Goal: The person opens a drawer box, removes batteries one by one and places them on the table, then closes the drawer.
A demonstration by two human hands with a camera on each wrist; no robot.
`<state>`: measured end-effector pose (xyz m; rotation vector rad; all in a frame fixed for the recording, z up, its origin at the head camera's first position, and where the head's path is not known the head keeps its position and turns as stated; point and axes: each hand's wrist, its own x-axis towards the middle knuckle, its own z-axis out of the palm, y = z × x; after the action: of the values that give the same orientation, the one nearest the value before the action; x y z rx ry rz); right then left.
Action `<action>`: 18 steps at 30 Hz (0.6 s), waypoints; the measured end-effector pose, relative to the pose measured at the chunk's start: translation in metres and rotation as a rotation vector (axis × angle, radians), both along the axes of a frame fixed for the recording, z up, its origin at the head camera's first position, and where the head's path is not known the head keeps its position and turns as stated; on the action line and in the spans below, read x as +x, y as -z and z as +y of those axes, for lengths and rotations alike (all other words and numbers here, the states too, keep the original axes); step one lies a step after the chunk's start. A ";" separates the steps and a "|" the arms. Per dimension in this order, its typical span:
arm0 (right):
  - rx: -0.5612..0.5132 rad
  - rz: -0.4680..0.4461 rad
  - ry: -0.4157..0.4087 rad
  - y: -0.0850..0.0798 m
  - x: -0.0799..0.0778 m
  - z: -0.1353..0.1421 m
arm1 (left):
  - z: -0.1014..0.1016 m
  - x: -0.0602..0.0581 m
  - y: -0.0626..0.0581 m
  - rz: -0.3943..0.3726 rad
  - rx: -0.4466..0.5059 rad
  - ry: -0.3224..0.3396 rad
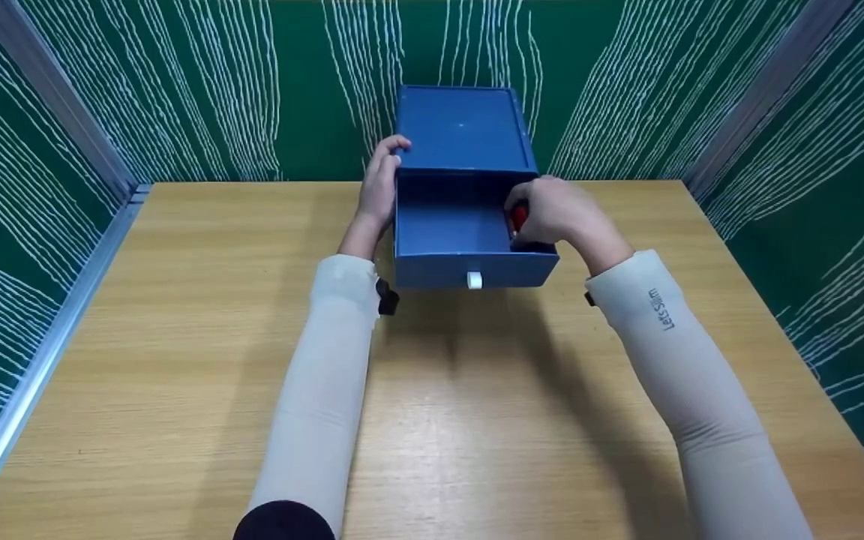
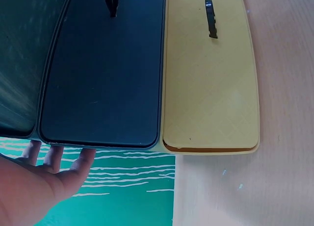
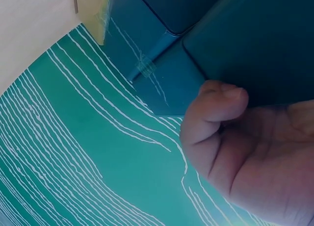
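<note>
A drawer unit (image 1: pixel 462 124) with a blue top stands at the back of the table, its blue top drawer (image 1: pixel 439 221) pulled out towards me. My left hand (image 1: pixel 381 180) rests along the unit's left side, a fingertip at the top edge; in the left wrist view its fingers lie against the side wall. Inside the drawer's right end, my right hand (image 1: pixel 552 210) curls its fingers and thumb around a small red object (image 1: pixel 519 217). Most of that object is hidden by the hand. The right wrist view shows the bent thumb (image 3: pixel 216 108) at the drawer's wall.
Below lie a dark blue drawer front (image 2: pixel 103 79) and a yellow drawer front (image 2: pixel 211 79), each with a black pull loop. A white tab (image 1: pixel 475 280) sits on the open drawer's front. Green panels (image 1: pixel 312 90) with white wavy lines enclose the wooden table (image 1: pixel 199 337).
</note>
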<state>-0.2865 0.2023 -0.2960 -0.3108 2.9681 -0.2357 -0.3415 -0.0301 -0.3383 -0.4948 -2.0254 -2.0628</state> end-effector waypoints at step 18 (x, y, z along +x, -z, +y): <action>-0.072 0.040 -0.050 -0.002 0.002 0.004 | 0.000 -0.001 0.001 -0.034 0.022 0.029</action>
<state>-0.2848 0.2060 -0.2940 -0.4025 2.9914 -0.3343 -0.3425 -0.0300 -0.3391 -0.4919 -2.0241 -2.1215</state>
